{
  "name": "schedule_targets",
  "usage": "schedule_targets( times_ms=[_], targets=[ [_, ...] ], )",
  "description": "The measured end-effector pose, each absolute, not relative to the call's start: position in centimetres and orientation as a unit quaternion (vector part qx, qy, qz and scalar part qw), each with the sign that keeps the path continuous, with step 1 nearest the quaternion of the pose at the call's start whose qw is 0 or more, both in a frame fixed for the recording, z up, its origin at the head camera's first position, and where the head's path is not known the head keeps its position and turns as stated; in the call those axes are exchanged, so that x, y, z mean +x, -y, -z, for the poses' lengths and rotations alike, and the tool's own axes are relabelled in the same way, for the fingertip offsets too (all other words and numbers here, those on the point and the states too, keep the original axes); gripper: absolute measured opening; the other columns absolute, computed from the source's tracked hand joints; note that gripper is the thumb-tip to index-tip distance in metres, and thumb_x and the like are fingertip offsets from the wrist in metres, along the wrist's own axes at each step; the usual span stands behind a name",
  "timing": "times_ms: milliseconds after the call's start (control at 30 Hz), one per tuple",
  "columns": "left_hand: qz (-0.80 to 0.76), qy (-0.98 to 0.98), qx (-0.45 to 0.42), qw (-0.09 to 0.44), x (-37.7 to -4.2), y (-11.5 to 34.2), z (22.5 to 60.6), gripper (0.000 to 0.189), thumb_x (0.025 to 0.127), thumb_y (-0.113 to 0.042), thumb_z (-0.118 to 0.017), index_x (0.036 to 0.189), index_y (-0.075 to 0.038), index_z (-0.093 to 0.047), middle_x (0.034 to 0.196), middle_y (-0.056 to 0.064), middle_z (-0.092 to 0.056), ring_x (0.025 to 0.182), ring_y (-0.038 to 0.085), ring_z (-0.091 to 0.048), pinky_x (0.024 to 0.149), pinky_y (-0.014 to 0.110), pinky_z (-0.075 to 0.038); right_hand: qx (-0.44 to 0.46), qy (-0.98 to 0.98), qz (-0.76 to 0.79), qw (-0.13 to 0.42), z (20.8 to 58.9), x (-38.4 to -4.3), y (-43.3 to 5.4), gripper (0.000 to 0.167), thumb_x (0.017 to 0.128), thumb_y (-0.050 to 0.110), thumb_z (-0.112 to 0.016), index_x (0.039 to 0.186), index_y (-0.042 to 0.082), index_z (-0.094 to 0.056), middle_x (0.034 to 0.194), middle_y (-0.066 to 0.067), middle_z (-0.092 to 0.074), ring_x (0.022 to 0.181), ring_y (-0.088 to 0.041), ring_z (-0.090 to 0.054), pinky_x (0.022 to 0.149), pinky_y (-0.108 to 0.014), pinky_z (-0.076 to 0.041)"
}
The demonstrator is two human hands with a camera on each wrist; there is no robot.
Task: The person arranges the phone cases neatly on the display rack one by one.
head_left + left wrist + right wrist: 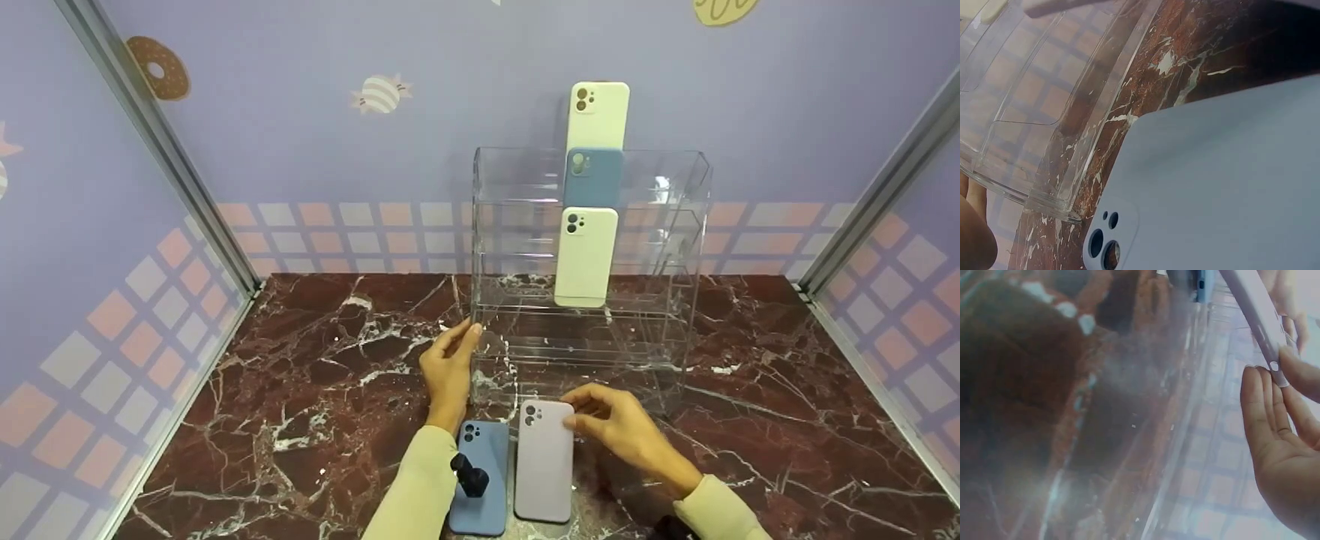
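Note:
A pale lilac phone case (pixel 544 461) stands tilted up in front of a clear tiered display rack (pixel 585 358). My right hand (pixel 619 427) pinches its upper right edge between thumb and fingers; in the right wrist view the case (pixel 1252 318) shows edge-on. At the rack's left side, my left hand (pixel 450 371) holds the side panel's edge with its fingertips. Below my left wrist is a blue phone case (pixel 484 510), partly covered by a black wrist-camera mount (pixel 471 477). That blue case (pixel 1213 169) fills much of the left wrist view.
Higher in the rack, a cream case (pixel 586 259), a blue case (pixel 595 178) and another cream case (pixel 600 116) stand one above another in a column. Dark red marble tabletop (pixel 337 420) lies around the rack. A patterned purple wall (pixel 300 135) rises behind.

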State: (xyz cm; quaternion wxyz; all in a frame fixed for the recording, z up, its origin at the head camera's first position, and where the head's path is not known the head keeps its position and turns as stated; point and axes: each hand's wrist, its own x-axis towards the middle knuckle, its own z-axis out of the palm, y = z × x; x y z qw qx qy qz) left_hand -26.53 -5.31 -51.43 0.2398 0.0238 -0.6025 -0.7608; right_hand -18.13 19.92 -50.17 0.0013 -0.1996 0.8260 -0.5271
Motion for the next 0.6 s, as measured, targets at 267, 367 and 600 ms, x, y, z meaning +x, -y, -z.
schedule_targets(
  times_ms=[267, 367, 600],
  targets=[
    [0.761, 0.601, 0.026, 0.241, -26.6, 5.2, 51.4, 0.025, 0.093, -0.004, -0.081, 0.116, 0.006, -0.078, 0.103, 0.012, -0.078, 0.087, 0.012, -0.073, 0.079, 0.023, -0.059, -0.147, -0.787, 0.600, 0.004, 48.4, -18.3, -20.4, 0.023, 0.094, -0.002, -0.077, 0.116, -0.008, -0.073, 0.108, -0.022, -0.075, 0.088, -0.022, -0.074, 0.079, -0.044, -0.064],
    [0.758, 0.605, 0.030, 0.242, -26.6, 5.2, 51.4, 0.025, 0.094, -0.005, -0.081, 0.116, 0.006, -0.079, 0.103, 0.012, -0.078, 0.087, 0.011, -0.072, 0.079, 0.023, -0.058, -0.128, -0.776, 0.617, -0.001, 47.6, -18.6, -20.8, 0.025, 0.094, -0.005, -0.076, 0.119, -0.009, -0.072, 0.110, -0.023, -0.074, 0.092, -0.024, -0.075, 0.081, -0.044, -0.064],
    [0.753, 0.612, 0.035, 0.238, -26.5, 5.2, 51.4, 0.025, 0.094, -0.007, -0.081, 0.117, 0.002, -0.080, 0.104, 0.012, -0.078, 0.088, 0.011, -0.072, 0.080, 0.025, -0.059, -0.116, -0.795, 0.593, -0.053, 45.0, -19.6, -21.9, 0.026, 0.093, -0.005, -0.076, 0.119, -0.003, -0.074, 0.112, -0.018, -0.075, 0.095, -0.026, -0.073, 0.085, -0.038, -0.063]
  ],
)
